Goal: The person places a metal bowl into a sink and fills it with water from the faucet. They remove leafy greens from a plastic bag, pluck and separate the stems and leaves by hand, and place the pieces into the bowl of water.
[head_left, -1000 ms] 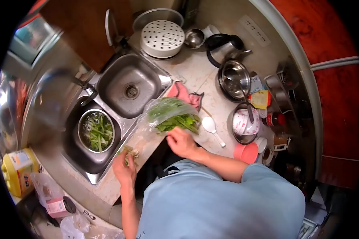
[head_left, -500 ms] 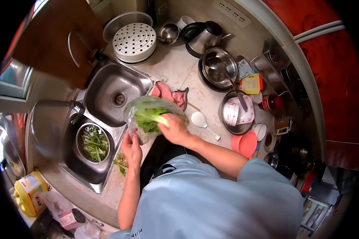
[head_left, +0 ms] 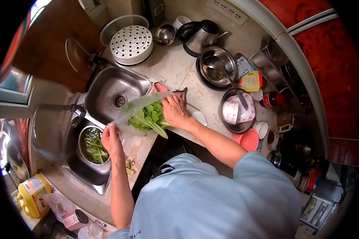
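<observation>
Leafy greens point(head_left: 148, 116) lie at the mouth of a clear plastic bag point(head_left: 125, 119) on the counter edge beside the sinks. My left hand point(head_left: 111, 138) pinches the near-left edge of the bag and stretches it out. Over the right side of the bag and greens is my right hand point(head_left: 174, 111), its fingers curled on the plastic. Pale stems point toward my body. A steel bowl of cut greens point(head_left: 95, 145) sits in the nearer sink point(head_left: 95, 172). Small vegetable scraps point(head_left: 130, 164) rest on the counter below my left hand.
The far sink point(head_left: 111, 85) holds nothing but its drain. Behind it stand a white perforated steamer point(head_left: 131, 45) and a kettle point(head_left: 201, 36). A pink cloth point(head_left: 159, 87), white spoon point(head_left: 199, 117), steel bowls point(head_left: 218, 63) and red bowl point(head_left: 249, 140) are to the right.
My left hand has moved left and up, pulling the bag edge out. My right hand, earlier holding a stalk over the bag, now presses at the bag's right side. The greens stick out toward me.
</observation>
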Tool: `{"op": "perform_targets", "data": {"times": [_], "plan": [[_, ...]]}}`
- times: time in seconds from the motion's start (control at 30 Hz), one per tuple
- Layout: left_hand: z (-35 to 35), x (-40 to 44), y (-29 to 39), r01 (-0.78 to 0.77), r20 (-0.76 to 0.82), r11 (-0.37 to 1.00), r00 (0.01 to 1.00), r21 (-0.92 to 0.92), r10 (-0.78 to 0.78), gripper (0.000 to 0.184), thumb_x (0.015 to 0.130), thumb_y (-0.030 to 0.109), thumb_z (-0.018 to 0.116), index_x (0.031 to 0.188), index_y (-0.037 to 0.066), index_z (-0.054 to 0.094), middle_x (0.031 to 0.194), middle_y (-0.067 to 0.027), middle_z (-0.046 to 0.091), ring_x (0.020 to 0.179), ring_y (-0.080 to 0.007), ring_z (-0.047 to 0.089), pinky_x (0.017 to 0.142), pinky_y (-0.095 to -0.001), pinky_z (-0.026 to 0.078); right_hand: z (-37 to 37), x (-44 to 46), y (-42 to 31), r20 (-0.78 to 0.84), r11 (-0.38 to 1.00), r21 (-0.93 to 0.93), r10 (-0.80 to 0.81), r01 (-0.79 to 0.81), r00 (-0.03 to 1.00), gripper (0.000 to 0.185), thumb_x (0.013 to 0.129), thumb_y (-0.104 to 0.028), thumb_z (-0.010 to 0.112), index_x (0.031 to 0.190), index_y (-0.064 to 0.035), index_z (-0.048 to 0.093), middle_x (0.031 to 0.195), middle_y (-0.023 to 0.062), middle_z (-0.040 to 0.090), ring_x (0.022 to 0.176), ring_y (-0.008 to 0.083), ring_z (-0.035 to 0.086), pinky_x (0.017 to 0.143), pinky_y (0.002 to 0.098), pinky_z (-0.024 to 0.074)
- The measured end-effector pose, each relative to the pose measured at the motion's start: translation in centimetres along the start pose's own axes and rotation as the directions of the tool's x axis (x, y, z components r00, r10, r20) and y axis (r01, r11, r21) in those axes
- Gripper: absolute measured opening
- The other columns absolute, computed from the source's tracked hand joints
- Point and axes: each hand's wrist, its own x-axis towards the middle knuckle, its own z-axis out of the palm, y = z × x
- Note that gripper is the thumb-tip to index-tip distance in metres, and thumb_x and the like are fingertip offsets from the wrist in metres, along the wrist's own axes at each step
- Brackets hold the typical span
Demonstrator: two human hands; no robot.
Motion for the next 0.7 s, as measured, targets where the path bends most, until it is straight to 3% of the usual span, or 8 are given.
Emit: {"op": "perform_targets", "data": {"times": [0.03,0.1,0.13,0.27,0.3,0.37,0.6,0.7], "plan": [[0.6,0.1,0.2,0.011,0.014,1.0,1.0,-0.013,-0.011,0.021,0.092,0.018,0.057,0.077,0.004,0.06,0.068,0.0023,0.054,0.061,-0.0052,0.042,0.058,-0.0214,0.033,-0.6,-0.1,-0.2,0.0,1.0,0.0,0.001,-0.001,1.0,0.035,0.085,-0.02,0.056,0.109,0.0058,0.054,0.115,0.0235,0.05,0.111,0.0401,0.045,0.093,0.0478,0.0389],[1.3,-0.2,0.0,0.021,0.03,0.999,0.999,-0.026,-0.02,0.022,0.093,0.02,0.056,0.078,0.004,0.06,0.068,0.0023,0.055,0.062,-0.0054,0.042,0.059,-0.0217,0.034,-2.1,-0.4,-0.6,0.302,0.984,0.018,0.165,-0.179,0.939,0.045,0.085,-0.028,0.058,0.113,0.0075,0.053,0.121,0.0268,0.047,0.114,0.0421,0.045,0.095,0.0477,0.0391],[1.4,-0.3,-0.6,0.037,0.054,0.999,0.998,0.008,-0.037,0.023,0.094,0.021,0.056,0.079,0.004,0.06,0.068,0.0021,0.055,0.063,-0.0057,0.043,0.059,-0.0218,0.034,-1.4,-1.3,-0.4,0.274,0.985,-0.068,0.169,-0.156,0.947,0.071,0.08,-0.045,0.063,0.121,0.0107,0.047,0.124,0.0292,0.045,0.116,0.0426,0.045,0.098,0.0489,0.0382],[2.5,-2.4,-1.5,0.132,0.119,0.99,0.985,-0.058,-0.124,0.024,0.096,0.024,0.055,0.082,0.005,0.06,0.067,0.0014,0.054,0.063,-0.007,0.046,0.06,-0.0219,0.037,-0.9,-2.9,-2.5,0.443,0.921,-0.185,0.39,-0.343,0.808,0.113,0.063,-0.061,0.072,0.134,0.0149,0.028,0.13,0.0296,0.041,0.119,0.0425,0.042,0.1,0.0528,0.0336],[3.1,-2.9,-1.2,0.139,0.118,0.986,0.985,-0.092,-0.128,0.023,0.096,0.024,0.055,0.083,0.006,0.059,0.066,0.0016,0.054,0.063,-0.0074,0.047,0.06,-0.0222,0.038,0.0,-3.5,-2.9,0.444,0.922,-0.181,0.387,-0.343,0.808,0.113,0.063,-0.061,0.072,0.134,0.0149,0.028,0.13,0.0296,0.041,0.119,0.0425,0.042,0.1,0.0528,0.0336],[3.9,-3.3,-0.8,0.116,0.134,0.984,0.986,-0.136,-0.098,0.022,0.095,0.025,0.056,0.083,0.007,0.059,0.063,0.0031,0.049,0.059,-0.0068,0.044,0.056,-0.0224,0.037,1.2,-4.1,-3.7,0.158,0.952,-0.197,0.269,-0.236,0.95,0.114,0.062,-0.058,0.075,0.135,0.0141,0.026,0.133,0.0284,0.036,0.122,0.0427,0.036,0.099,0.0551,0.0308],[4.2,-3.5,1.4,0.373,0.232,0.91,0.915,-0.18,-0.329,0.021,0.095,0.026,0.056,0.097,0.006,0.062,0.059,0.007,0.039,0.047,-0.0027,0.031,0.042,-0.0191,0.021,3.4,-4.7,-3.2,0.121,0.953,-0.156,0.28,-0.261,0.952,0.096,0.065,-0.028,0.075,0.137,0.0092,0.024,0.132,0.0248,0.034,0.12,0.0405,0.035,0.096,0.0545,0.0329],[4.4,-3.8,2.3,0.304,0.311,0.947,0.914,-0.102,-0.26,0.024,0.096,0.026,0.055,0.107,0.006,0.062,0.059,0.0075,0.038,0.047,-0.0023,0.029,0.042,-0.0191,0.02,3.4,-3.8,-2.4,0.131,0.95,-0.141,0.297,-0.279,0.946,0.092,0.066,-0.021,0.072,0.138,0.0099,0.024,0.129,0.0253,0.038,0.119,0.0409,0.039,0.097,0.052,0.0343]]}}
